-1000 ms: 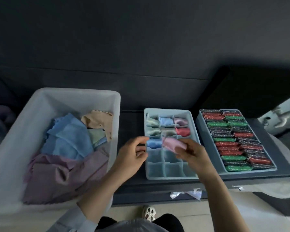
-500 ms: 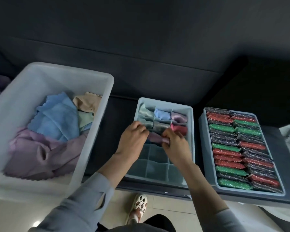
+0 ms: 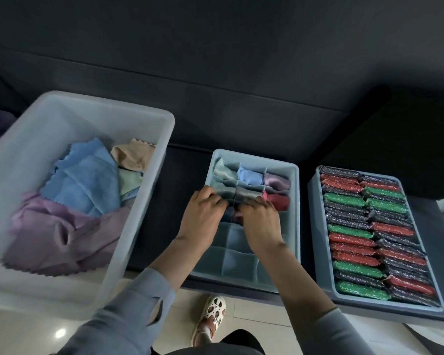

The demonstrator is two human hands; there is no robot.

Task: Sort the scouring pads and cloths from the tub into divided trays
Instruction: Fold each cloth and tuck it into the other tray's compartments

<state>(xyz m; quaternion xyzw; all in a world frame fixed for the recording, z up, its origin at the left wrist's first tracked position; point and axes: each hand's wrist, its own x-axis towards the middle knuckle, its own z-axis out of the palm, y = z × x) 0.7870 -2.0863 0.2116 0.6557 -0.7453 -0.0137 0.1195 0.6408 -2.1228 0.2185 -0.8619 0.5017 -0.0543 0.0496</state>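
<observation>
Both of my hands are down in the blue divided tray (image 3: pixel 296 226) at the middle. A rolled pink cloth (image 3: pixel 237 216) shows only as a sliver between them, low in a third-row compartment. My left hand (image 3: pixel 203 213) and my right hand (image 3: pixel 260 222) curl their fingers onto it from either side. The two rows behind hold rolled cloths: pale green, blue (image 3: pixel 250 175), lilac, grey and red (image 3: pixel 280 201). On the left, the white tub (image 3: pixel 75 119) holds loose blue (image 3: pixel 87 180), purple (image 3: pixel 57 234) and beige (image 3: pixel 135 156) cloths.
A second tray (image 3: pixel 311 226) on the right is packed with red, green and dark scouring pads (image 3: pixel 369 234). The trays sit on a dark surface against a dark wall. The divided tray's front compartments hold nothing. My white shoe (image 3: pixel 212 313) stands on the tiled floor below.
The pink cloth went from above the tray, held in my right hand, down into a compartment. Both hands closed in on it and pushed lower. The camera also tilted down.
</observation>
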